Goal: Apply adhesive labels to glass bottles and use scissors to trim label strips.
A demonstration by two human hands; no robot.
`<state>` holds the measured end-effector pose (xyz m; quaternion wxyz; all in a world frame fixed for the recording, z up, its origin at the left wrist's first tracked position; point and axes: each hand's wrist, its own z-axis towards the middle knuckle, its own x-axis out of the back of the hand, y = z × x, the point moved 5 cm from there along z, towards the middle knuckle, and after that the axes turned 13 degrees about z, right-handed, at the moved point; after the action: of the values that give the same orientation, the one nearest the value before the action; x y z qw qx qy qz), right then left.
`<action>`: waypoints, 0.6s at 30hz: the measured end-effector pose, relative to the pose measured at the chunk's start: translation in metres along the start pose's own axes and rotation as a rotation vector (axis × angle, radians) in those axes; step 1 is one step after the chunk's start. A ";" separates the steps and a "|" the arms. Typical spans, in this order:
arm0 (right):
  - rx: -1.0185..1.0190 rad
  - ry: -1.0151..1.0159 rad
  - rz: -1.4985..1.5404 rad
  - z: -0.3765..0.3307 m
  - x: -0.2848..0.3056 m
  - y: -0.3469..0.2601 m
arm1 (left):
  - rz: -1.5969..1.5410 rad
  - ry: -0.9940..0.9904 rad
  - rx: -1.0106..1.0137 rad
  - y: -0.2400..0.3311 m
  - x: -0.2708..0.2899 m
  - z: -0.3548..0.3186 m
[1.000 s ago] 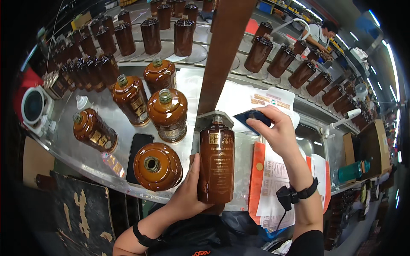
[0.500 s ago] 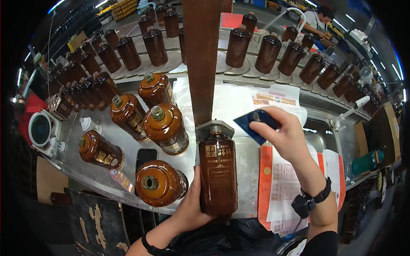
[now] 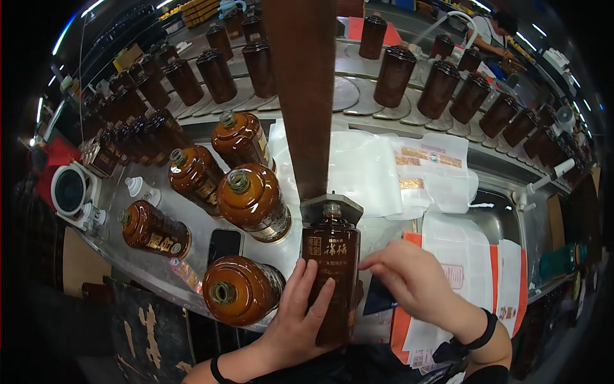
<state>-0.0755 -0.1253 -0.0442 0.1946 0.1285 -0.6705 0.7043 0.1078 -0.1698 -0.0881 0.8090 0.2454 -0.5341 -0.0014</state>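
An upright dark brown glass bottle (image 3: 342,291) with gold lettering stands before me, its neck in the notch of a dark angular holder (image 3: 332,201). My left hand (image 3: 297,313) lies against its lower left front, thumb and fingers spread over the glass. At the bottle's right edge is my right hand (image 3: 409,275), closed, with fingers curled and fingertips touching or almost touching the side. Whether anything thin sits in those fingers is hidden. Below that hand, beside the bottle, a dark blue flat piece (image 3: 378,299) lies on the metal table (image 3: 185,288).
Several glossy amber bottles (image 3: 256,208) and a phone (image 3: 225,246) occupy the left. White sheets (image 3: 457,256) on orange-red paper (image 3: 398,333) lie at right, near a sink (image 3: 489,214). A brown post (image 3: 306,96) rises centrally. Brown bottles (image 3: 395,77) line a conveyor; a person works beyond.
My right hand has come down to the bottle's right side, and the dark blue piece it held is now low on the table. My left hand has shifted onto the bottle's front, fingers spread.
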 end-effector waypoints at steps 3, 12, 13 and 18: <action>0.197 0.012 -0.345 0.000 -0.012 -0.015 | -0.042 0.013 0.001 -0.001 0.001 0.002; 0.171 -0.125 -0.742 0.009 -0.029 -0.014 | -0.037 0.076 -0.016 -0.005 0.002 0.001; 0.165 -0.138 -0.755 0.009 -0.030 -0.014 | -0.051 0.086 -0.010 -0.005 0.002 0.002; 0.216 -0.129 -0.717 0.002 -0.032 -0.017 | -0.160 0.117 -0.003 -0.006 0.003 -0.002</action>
<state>-0.0394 -0.1305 -0.0431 0.3713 0.4187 -0.5157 0.6487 0.1118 -0.1749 -0.0885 0.8364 0.2858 -0.4647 -0.0527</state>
